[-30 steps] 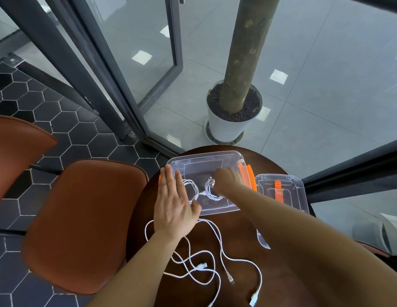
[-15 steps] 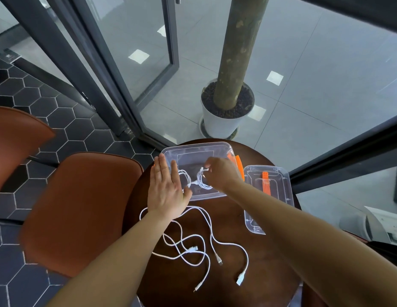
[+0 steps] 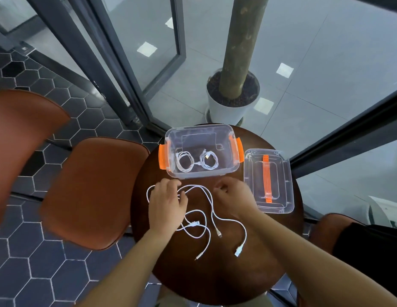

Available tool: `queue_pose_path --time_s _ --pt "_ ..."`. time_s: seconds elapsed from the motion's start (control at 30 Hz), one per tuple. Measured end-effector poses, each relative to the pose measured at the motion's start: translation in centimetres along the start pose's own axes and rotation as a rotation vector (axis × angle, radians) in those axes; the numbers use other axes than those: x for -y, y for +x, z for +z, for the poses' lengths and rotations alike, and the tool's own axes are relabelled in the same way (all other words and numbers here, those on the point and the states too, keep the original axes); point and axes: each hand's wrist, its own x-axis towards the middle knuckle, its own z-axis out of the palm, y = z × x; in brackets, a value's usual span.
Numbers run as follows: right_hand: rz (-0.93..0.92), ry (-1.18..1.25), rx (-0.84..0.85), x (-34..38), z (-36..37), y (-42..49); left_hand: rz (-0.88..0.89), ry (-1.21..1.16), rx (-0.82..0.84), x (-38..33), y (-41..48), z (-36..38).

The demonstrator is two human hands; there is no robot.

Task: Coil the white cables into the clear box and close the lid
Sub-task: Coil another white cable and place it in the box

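The clear box (image 3: 198,138) with orange latches stands open at the far side of the round dark table (image 3: 215,273). Two coiled white cables lie inside it, one on the left (image 3: 184,164) and one on the right (image 3: 208,160). Its clear lid (image 3: 253,173) with an orange handle lies flat to the right of the box. Loose white cables (image 3: 212,214) sprawl on the table in front of the box. My left hand (image 3: 166,202) rests on them, fingertips pinching a strand. My right hand (image 3: 233,198) hovers beside the strands with curled fingers, nothing visibly in it.
A brown chair (image 3: 93,191) sits close to the table's left edge, with another (image 3: 20,140) further left. A potted tree trunk in a white pot (image 3: 228,107) stands behind glass beyond the table. A seat edge (image 3: 330,227) shows at the right.
Both hands have come out of the box toward me, down to the loose cables. The second coil stays in the box beside the first.
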Motion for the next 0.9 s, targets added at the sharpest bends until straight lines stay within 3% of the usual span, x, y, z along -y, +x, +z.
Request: queue_pose_path --time_s 0.07,0.13,0.3,0.47,0.9 --pt "0.055 -0.052 0.075 -1.5 1.5 -1.0 -0.201 -0.134 0.16 0.1 -2.3 0.9" --pt "0.087 -0.1 0.124 -2.7 2.9 -1.8 -0.279 -0.164 0.27 0.4 -4.2 2.1" --pt "0.031 -0.182 0.205 -4.0 6.1 -2.6 0.116 0.246 0.448 0.5 -4.3 4.4" --pt "0.005 -0.208 0.246 -4.6 8.1 -2.4 0.278 0.561 0.618 0.6 -1.6 5.0" --pt "0.144 -0.397 0.275 -2.5 10.1 -0.7 -0.007 0.05 0.502 5.0 -3.0 4.8"
